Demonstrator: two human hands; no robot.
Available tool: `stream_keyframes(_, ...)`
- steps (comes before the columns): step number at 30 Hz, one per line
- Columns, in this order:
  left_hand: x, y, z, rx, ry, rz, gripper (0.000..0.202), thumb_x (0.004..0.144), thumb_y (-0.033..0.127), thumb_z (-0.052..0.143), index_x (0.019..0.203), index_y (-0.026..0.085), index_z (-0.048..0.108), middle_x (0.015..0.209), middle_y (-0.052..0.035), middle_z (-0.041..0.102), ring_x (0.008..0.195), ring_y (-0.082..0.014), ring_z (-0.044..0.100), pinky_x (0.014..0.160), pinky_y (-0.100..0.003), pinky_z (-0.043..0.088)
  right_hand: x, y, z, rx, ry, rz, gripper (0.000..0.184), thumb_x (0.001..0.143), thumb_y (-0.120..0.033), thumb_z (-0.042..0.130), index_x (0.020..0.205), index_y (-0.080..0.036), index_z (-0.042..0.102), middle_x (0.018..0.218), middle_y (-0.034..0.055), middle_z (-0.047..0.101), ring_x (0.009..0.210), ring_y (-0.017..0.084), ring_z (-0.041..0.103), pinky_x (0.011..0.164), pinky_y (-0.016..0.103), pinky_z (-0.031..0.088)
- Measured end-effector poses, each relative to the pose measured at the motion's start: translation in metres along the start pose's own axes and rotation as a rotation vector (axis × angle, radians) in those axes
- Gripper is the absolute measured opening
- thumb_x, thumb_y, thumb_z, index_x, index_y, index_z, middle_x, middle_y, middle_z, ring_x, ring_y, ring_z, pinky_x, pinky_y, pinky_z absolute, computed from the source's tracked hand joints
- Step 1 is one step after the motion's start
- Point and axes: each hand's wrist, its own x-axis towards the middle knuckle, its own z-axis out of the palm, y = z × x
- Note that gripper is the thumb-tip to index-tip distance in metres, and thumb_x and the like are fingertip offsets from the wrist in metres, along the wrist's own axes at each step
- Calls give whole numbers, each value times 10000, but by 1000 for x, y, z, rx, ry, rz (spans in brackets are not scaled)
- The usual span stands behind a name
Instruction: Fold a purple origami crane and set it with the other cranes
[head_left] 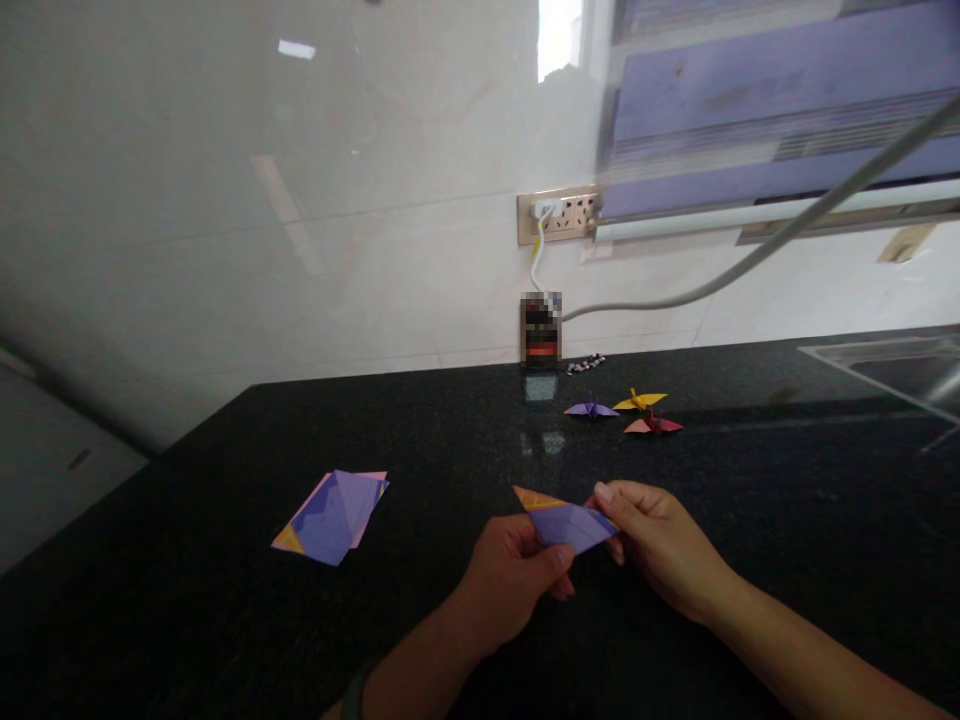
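Note:
Both my hands hold one folded piece of purple paper (568,522) with an orange tip, just above the black counter (225,620). My left hand (517,580) pinches its lower left edge with the fingers curled. My right hand (656,545) grips its right end between thumb and fingers. A small stack of purple and pink paper sheets (331,515) lies flat on the counter to the left, apart from my hands.
Three folded paper cranes, purple (591,408), yellow (640,401) and red (653,425), stand further back. A small device (541,330) leans against the white wall, its cable plugged into a socket strip (559,214). A glass cooktop (900,365) sits at the right.

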Motion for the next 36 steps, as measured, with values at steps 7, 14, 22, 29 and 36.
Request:
stream_keyframes(7, 3, -2, -5, 122, 156, 40, 250, 704, 360, 541, 571, 149, 535, 437, 31, 484, 408, -82, 408, 441, -204, 301, -2, -4, 4, -138, 2, 15, 219, 683, -338, 609, 564, -168, 541, 465, -58, 429, 425, 71, 351, 418, 203, 254)
stream_keyframes(14, 3, 4, -7, 120, 357, 93, 338, 725, 408, 519, 507, 153, 475, 388, 47, 420, 383, -67, 346, 420, -198, 255, -5, -3, 10, -93, -96, 41, 254, 688, -329, 596, 525, -156, 507, 458, -52, 429, 427, 66, 354, 425, 204, 255)
stream_keyframes(22, 7, 0, -7, -192, 290, 67, 416, 727, 529, 449, 703, 124, 542, 512, -23, 579, 465, -121, 516, 491, -239, 374, -2, 1, 6, -41, -13, 55, 277, 679, -346, 612, 511, -161, 492, 444, -52, 436, 412, 67, 364, 420, 203, 262)
stream_keyframes(29, 7, 0, -9, -191, 289, 78, 385, 742, 493, 456, 714, 121, 551, 536, -27, 589, 486, -117, 524, 502, -235, 382, -1, 5, 5, -18, -27, 71, 250, 692, -339, 608, 544, -163, 512, 469, -53, 448, 420, 67, 374, 423, 201, 273)
stream_keyframes(36, 6, 2, -9, -157, 236, 63, 237, 715, 354, 566, 731, 118, 558, 569, -9, 568, 512, -91, 495, 515, -212, 375, -4, -2, 8, -74, -71, 10, 243, 702, -326, 604, 545, -155, 531, 470, -47, 448, 433, 65, 366, 426, 201, 269)
